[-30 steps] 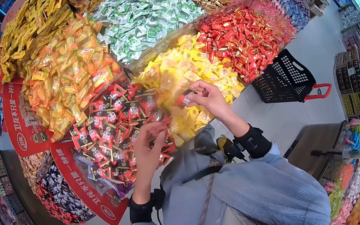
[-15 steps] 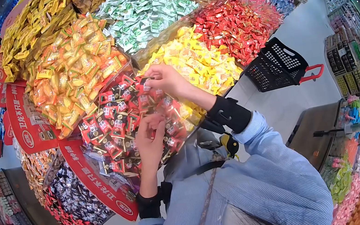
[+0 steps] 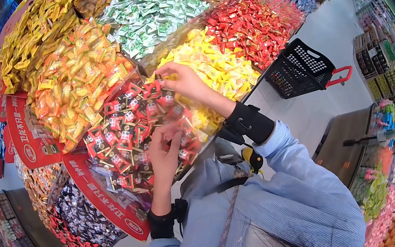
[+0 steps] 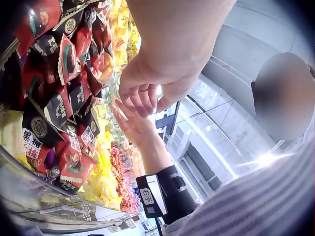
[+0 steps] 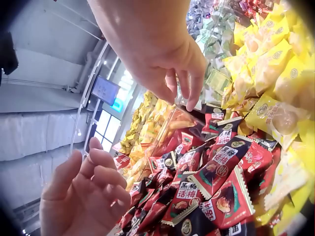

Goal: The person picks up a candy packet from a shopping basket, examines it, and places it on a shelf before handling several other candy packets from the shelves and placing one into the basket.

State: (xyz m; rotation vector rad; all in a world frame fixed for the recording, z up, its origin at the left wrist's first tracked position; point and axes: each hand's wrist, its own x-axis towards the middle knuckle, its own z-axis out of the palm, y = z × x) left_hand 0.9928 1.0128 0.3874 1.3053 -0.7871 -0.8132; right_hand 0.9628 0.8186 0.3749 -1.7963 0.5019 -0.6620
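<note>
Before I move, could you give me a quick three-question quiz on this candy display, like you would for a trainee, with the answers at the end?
1. True or false: in the head view, the black basket shows to the right of the red-and-black candies.
2. Which hand shows higher up in the head view, left or right?
3. Complete: between the red-and-black candies and the mostly red candies lies a pile in ____ wrappers.

Key: 1, true; 2, the right hand; 3, yellow.
</note>
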